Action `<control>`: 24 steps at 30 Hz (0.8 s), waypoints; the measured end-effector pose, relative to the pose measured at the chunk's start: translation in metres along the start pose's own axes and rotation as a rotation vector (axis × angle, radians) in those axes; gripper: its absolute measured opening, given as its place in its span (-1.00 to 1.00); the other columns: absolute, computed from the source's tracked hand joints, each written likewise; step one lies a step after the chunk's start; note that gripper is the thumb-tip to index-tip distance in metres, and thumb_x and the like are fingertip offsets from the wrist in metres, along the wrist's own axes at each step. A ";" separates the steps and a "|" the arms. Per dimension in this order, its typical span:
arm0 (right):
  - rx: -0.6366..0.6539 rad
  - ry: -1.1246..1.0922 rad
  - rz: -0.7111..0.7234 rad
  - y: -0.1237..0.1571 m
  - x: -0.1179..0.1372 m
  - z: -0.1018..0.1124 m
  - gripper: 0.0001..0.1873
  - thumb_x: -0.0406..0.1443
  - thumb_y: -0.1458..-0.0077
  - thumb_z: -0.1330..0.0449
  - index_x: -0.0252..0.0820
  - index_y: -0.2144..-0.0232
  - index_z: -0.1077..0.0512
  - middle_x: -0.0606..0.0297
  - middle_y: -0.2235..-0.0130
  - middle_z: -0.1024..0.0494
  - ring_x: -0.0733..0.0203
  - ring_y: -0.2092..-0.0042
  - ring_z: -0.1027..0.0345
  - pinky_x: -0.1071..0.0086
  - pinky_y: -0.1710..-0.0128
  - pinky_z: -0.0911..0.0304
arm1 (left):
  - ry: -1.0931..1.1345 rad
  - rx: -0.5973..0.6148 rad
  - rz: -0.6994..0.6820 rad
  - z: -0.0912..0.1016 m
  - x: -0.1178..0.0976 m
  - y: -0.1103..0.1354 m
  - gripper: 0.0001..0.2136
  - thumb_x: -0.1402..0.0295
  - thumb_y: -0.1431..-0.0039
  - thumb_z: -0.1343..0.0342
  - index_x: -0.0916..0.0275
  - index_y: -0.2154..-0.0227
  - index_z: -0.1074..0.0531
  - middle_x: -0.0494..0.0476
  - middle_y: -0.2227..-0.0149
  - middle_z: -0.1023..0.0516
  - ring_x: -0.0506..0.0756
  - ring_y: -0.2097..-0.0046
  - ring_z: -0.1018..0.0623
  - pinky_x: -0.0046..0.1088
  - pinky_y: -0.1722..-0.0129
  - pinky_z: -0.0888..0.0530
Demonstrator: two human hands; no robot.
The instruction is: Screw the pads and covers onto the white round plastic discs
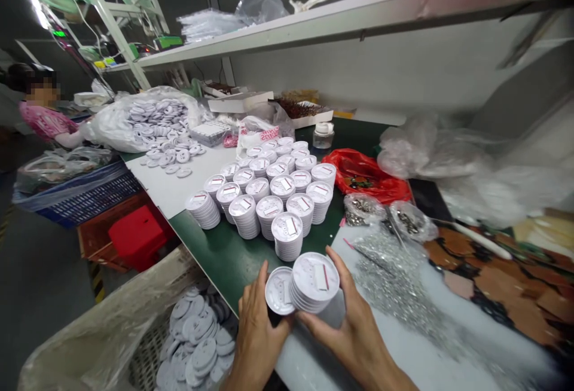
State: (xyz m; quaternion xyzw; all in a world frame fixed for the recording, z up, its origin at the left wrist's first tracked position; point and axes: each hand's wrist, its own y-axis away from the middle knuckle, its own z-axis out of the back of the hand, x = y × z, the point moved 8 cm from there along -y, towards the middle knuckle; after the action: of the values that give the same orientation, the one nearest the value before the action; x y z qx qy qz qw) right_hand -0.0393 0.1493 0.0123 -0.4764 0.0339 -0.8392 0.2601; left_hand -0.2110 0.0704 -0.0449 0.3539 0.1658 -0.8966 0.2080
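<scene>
In front of me, my right hand [352, 322] is wrapped round a short stack of white round plastic housings [316, 280]; the top one shows a small rectangular strip with a dark red edge. My left hand [259, 319] closes round the outer side of another white round housing [278, 292], which sits lower and presses against that stack. Whether more housings lie under it is hidden. Just beyond my hands stand several taller stacks of the same housings [287, 232] on the green table top [224, 247].
A basket [146, 349] of grey-white discs is at lower left. Small metal parts [394, 271] are strewn at right, near a red plastic bag [365, 167] and brown pieces [502, 286]. A bag of discs [156, 119] lies at the back. One person [47, 110] sits far left.
</scene>
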 end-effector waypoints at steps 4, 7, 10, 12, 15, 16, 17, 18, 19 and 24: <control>-0.022 -0.010 -0.014 0.010 -0.010 0.014 -0.06 -0.18 -0.08 -0.31 -0.16 -0.38 0.04 -0.11 -0.33 -0.31 -0.23 -0.27 -0.32 -0.12 -0.17 -0.35 | -0.012 -0.008 0.002 0.001 -0.004 -0.001 -0.26 0.36 -0.15 -0.20 0.24 -0.37 -0.05 0.38 -0.19 -0.43 0.38 -0.17 -0.43 0.05 -0.14 -0.34; -0.043 0.007 -0.080 0.027 -0.028 0.025 -0.08 -0.19 -0.10 -0.27 -0.11 -0.40 0.04 -0.05 -0.36 -0.26 -0.24 -0.31 -0.25 -0.13 -0.21 -0.30 | -0.013 -0.003 0.018 0.001 -0.004 0.000 -0.17 0.34 -0.09 -0.28 0.18 -0.38 -0.03 0.36 -0.22 -0.42 0.41 -0.19 -0.42 0.08 -0.16 -0.32; -0.034 0.062 -0.119 0.046 -0.047 0.029 -0.12 -0.21 -0.12 -0.23 -0.08 -0.41 0.03 0.00 -0.36 -0.28 -0.25 -0.31 -0.24 -0.13 -0.20 -0.30 | 0.004 0.016 0.027 0.001 -0.003 -0.001 -0.01 0.39 0.05 -0.37 0.14 -0.41 0.06 0.34 -0.24 -0.40 0.41 -0.24 -0.38 0.10 -0.20 -0.29; -0.018 0.113 -0.095 0.054 -0.054 0.028 -0.13 -0.24 -0.12 -0.22 -0.07 -0.40 0.02 0.00 -0.32 -0.32 -0.26 -0.29 -0.26 -0.14 -0.17 -0.32 | 0.023 0.020 0.007 0.003 -0.003 -0.002 0.04 0.38 0.06 -0.38 0.13 -0.42 0.10 0.33 -0.24 -0.40 0.41 -0.25 -0.37 0.10 -0.22 -0.28; 0.012 0.187 -0.052 0.059 -0.056 0.024 -0.11 -0.27 -0.11 -0.22 -0.03 -0.40 0.06 0.00 -0.23 -0.40 -0.26 -0.20 -0.36 -0.15 -0.10 -0.34 | 0.036 -0.004 -0.049 0.012 -0.008 -0.001 0.03 0.30 0.03 -0.39 0.12 -0.43 0.10 0.33 -0.28 -0.35 0.42 -0.26 -0.36 0.12 -0.23 -0.28; 0.021 0.204 -0.046 0.059 -0.056 0.023 -0.10 -0.29 -0.11 -0.23 -0.02 -0.40 0.08 0.01 -0.20 -0.43 -0.25 -0.16 -0.39 -0.15 -0.08 -0.34 | 0.036 -0.030 -0.067 0.017 -0.010 0.002 0.00 0.27 -0.01 -0.37 0.12 -0.43 0.09 0.33 -0.29 -0.34 0.42 -0.25 -0.37 0.13 -0.22 -0.30; 0.031 0.212 -0.048 0.059 -0.055 0.022 -0.08 -0.30 -0.10 -0.23 -0.02 -0.41 0.11 0.02 -0.16 -0.46 -0.23 -0.12 -0.42 -0.14 -0.07 -0.34 | 0.037 -0.069 -0.081 0.024 -0.013 0.007 -0.05 0.24 -0.05 -0.34 0.12 -0.43 0.06 0.33 -0.28 -0.35 0.41 -0.23 -0.39 0.10 -0.19 -0.34; 0.041 0.210 -0.055 0.059 -0.055 0.021 -0.05 -0.32 -0.09 -0.23 -0.01 -0.42 0.14 0.03 -0.15 -0.47 -0.22 -0.11 -0.43 -0.13 -0.07 -0.34 | 0.043 -0.116 -0.095 0.031 -0.015 0.014 -0.12 0.22 -0.10 -0.30 0.12 -0.42 0.02 0.32 -0.24 -0.38 0.38 -0.18 -0.44 0.06 -0.14 -0.40; 0.049 0.200 -0.063 0.058 -0.054 0.021 -0.01 -0.32 -0.08 -0.24 -0.01 -0.42 0.16 0.04 -0.15 -0.46 -0.22 -0.11 -0.42 -0.13 -0.08 -0.33 | 0.056 -0.165 -0.106 0.037 -0.018 0.023 -0.20 0.21 -0.16 -0.26 0.12 -0.40 -0.03 0.30 -0.19 -0.43 0.35 -0.12 -0.48 -0.02 -0.08 -0.47; 0.021 0.128 -0.061 0.055 -0.051 0.021 0.11 -0.34 0.00 -0.28 0.02 -0.45 0.23 0.06 -0.17 -0.46 -0.22 -0.17 -0.39 -0.14 -0.13 -0.29 | 0.181 -0.077 -0.225 0.018 -0.033 0.067 -0.50 0.23 -0.23 -0.18 0.04 -0.23 -0.35 0.17 0.09 -0.60 0.21 0.16 -0.62 -0.32 0.21 -0.60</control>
State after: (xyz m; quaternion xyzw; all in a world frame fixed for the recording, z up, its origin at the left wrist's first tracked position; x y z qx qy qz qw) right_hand 0.0205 0.1298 -0.0326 -0.4198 0.0271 -0.8758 0.2365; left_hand -0.1657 0.0134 -0.0193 0.4044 0.2568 -0.8716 0.1039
